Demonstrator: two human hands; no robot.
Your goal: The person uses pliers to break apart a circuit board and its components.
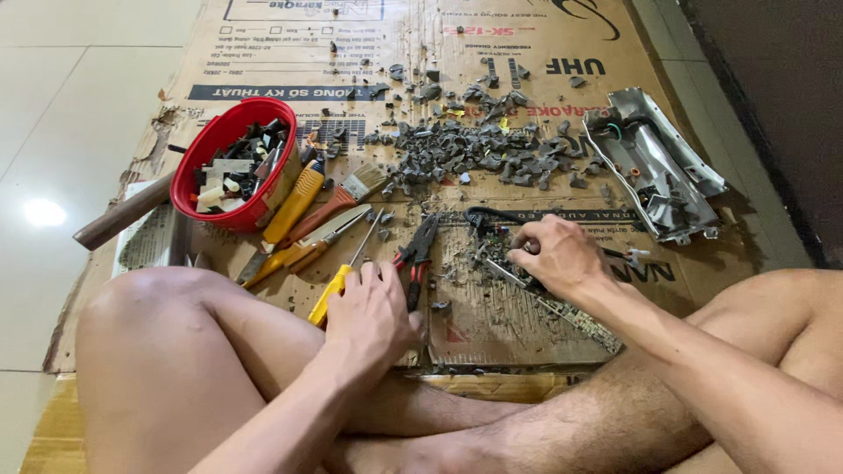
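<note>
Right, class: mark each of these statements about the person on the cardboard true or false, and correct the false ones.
1. The left hand rests on a yellow-handled screwdriver. True.
2. The red bowl is empty. False: it holds assorted small parts.
3. The right hand is on a long circuit board. True.
4. The red-handled pliers are in the right hand's grip. False: they lie on the cardboard between the hands.
5. The grey fragments are heaped inside the bowl. False: they are scattered on the cardboard.
</note>
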